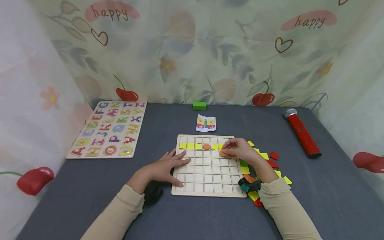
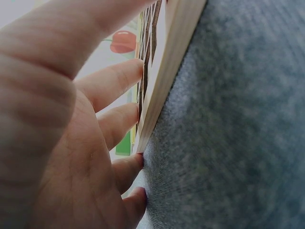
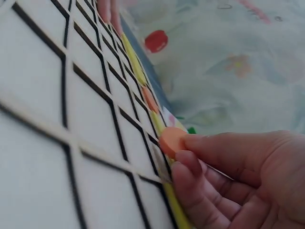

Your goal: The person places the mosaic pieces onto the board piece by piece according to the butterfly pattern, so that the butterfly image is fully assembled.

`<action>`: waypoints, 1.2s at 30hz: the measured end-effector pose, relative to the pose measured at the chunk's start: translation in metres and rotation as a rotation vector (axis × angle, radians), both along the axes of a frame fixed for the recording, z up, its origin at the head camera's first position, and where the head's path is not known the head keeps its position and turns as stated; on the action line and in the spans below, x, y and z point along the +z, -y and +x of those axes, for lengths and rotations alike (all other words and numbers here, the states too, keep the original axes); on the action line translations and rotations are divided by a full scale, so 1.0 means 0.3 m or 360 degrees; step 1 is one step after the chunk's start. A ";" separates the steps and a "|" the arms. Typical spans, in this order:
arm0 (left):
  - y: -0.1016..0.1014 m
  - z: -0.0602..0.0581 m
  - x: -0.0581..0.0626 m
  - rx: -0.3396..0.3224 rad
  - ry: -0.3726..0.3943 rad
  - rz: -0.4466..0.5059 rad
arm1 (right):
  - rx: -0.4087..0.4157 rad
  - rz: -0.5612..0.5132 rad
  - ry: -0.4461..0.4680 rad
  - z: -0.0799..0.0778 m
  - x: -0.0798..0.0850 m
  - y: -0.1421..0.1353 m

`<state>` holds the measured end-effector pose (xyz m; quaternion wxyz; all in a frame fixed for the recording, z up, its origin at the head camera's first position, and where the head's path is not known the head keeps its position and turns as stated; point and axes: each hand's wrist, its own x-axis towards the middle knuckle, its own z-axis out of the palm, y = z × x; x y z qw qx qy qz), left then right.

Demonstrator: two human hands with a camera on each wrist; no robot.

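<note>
A wooden grid board (image 1: 207, 194) lies on the table. My left hand (image 1: 164, 167) rests on its left edge with the fingers spread; in the left wrist view, fingertips touch the board's side (image 2: 157, 90). Between thumb and fingers my right hand (image 1: 241, 149) pinches an orange disc (image 3: 171, 141), held by the upper right cells. Along the board's second row sit yellow pieces (image 1: 190, 146) and another orange disc (image 1: 206, 146). Part of that row is hidden behind the right hand. Beyond the board lies a small card (image 1: 206, 123) with a butterfly pattern of coloured pieces.
Loose yellow, red, orange and green pieces (image 1: 264, 156) lie right of the board, partly under my right forearm. A green block (image 1: 199, 106) stands at the back. An alphabet board (image 1: 120, 130) lies at left, a red microphone (image 1: 303, 133) at right.
</note>
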<state>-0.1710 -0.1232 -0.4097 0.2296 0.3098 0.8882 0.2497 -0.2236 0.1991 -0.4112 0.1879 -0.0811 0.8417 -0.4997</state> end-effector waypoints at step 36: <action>0.000 -0.002 -0.001 0.0008 -0.0004 -0.0010 | -0.0038 0.0103 -0.0252 -0.003 -0.041 -0.014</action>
